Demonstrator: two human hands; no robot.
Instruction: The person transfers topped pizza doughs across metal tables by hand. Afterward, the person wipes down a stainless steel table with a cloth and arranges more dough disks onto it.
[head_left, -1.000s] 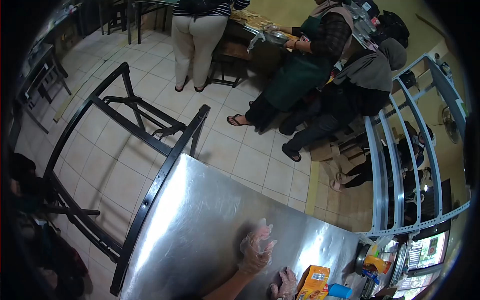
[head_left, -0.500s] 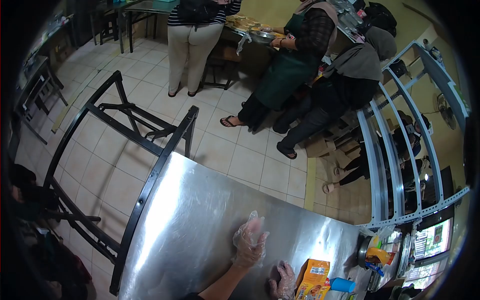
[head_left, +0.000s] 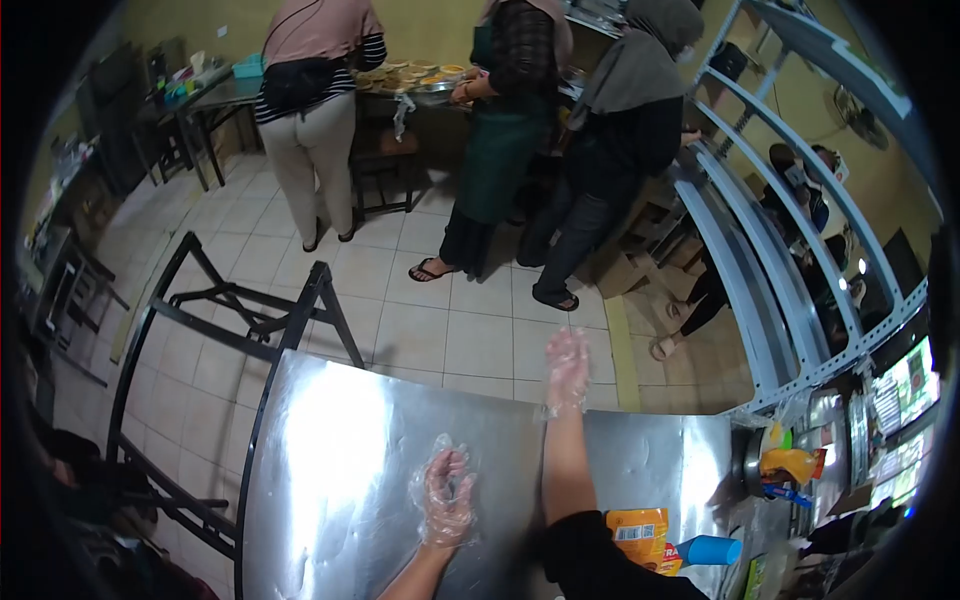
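Observation:
Both my hands wear clear, crinkled plastic gloves. Above the shiny metal table (head_left: 330, 520), my left hand (head_left: 447, 497) is turned partly upward, its fingers loosely bent and apart, with nothing seen in them. My right hand (head_left: 568, 368) reaches out at the end of a stretched arm, past the far edge of the tabletop. Its fingers are extended and hold nothing. Beside my right sleeve lies an orange printed packet (head_left: 638, 533), partly covered by the sleeve. A blue cup (head_left: 712, 549) lies on its side against the packet.
A black metal frame (head_left: 262, 400) adjoins the table's left side. Grey slotted shelving (head_left: 760, 290) rises at right, near a pot (head_left: 745, 460) and an orange-yellow pouch (head_left: 790, 462). Three people stand across the tiled floor, around a table bearing food (head_left: 420, 75).
My right hand has gone from beside the orange packet to far forward, beyond the table edge. My left hand has shifted left. The camera view has turned and tilted up.

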